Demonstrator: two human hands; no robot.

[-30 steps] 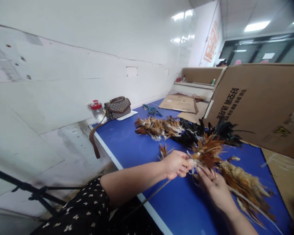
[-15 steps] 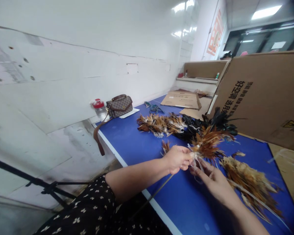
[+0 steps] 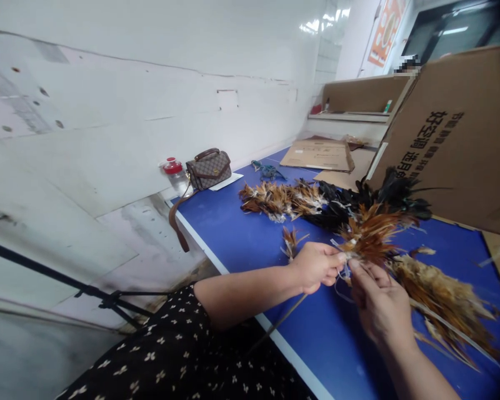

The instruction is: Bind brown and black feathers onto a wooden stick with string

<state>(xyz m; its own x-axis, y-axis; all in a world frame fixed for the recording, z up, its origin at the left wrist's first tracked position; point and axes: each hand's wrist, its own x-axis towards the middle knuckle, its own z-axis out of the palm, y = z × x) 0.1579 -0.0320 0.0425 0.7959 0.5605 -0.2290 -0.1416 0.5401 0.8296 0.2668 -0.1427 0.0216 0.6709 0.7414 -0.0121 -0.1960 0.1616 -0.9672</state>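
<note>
My left hand (image 3: 316, 265) is closed around the base of a bunch of brown feathers (image 3: 370, 236) on a thin stick (image 3: 281, 322) that slants down past the table edge. My right hand (image 3: 379, 303) meets it from the right, fingers pinched on pale string (image 3: 340, 280) at the bunch's base. Both hands hover over the blue table (image 3: 250, 241). A strip of tan feathers (image 3: 441, 297) trails to the right of my right hand. One small loose feather tuft (image 3: 290, 241) lies just behind my left hand.
Piles of brown feathers (image 3: 281, 200) and black feathers (image 3: 358, 200) lie further back. A large cardboard sheet (image 3: 462, 133) leans at the right. A checked handbag (image 3: 208, 168), a red-capped jar (image 3: 175, 173) and flat cardboard (image 3: 319, 155) sit at the far end. A tripod leg (image 3: 66, 283) stands at the left.
The view has swung down and right. Both hands stay at the bunch's base; my right hand has turned from palm-up under the feathers to a pinch on the string.
</note>
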